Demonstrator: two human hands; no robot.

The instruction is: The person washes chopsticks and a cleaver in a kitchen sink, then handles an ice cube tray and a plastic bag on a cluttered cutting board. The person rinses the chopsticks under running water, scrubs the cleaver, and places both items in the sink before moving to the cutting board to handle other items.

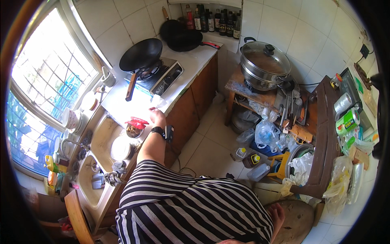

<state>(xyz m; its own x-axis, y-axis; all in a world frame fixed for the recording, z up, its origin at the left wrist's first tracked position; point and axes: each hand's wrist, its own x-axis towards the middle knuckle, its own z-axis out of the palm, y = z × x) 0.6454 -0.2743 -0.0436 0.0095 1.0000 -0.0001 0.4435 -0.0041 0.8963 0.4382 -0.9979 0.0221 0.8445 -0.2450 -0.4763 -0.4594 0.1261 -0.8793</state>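
My left hand (157, 116), with a dark watch on its wrist, reaches to the edge of the white counter. Its fingers meet a crumpled, whitish translucent piece (157, 101); glare hides whether they grip it. Left of this hand, red peppers (137, 122) lie across a small bowl (134, 132) of dark food. Above it, a black wok (141, 55) with a wooden handle tilts on a gas stove (167, 77). Low on the right, my right hand (276, 214) hangs with loosely bent fingers and nothing visible in it, beside a round wooden board (294, 219).
A double sink (106, 143) lies left, with stacked white plates (120, 148) at its edge. A lidded steel steamer (265, 64) stands on a wooden table (236, 87) holding knives. Bottles, bags and a yellow stool (278, 166) crowd the floor at right. A black pan (184, 41) sits behind the stove.
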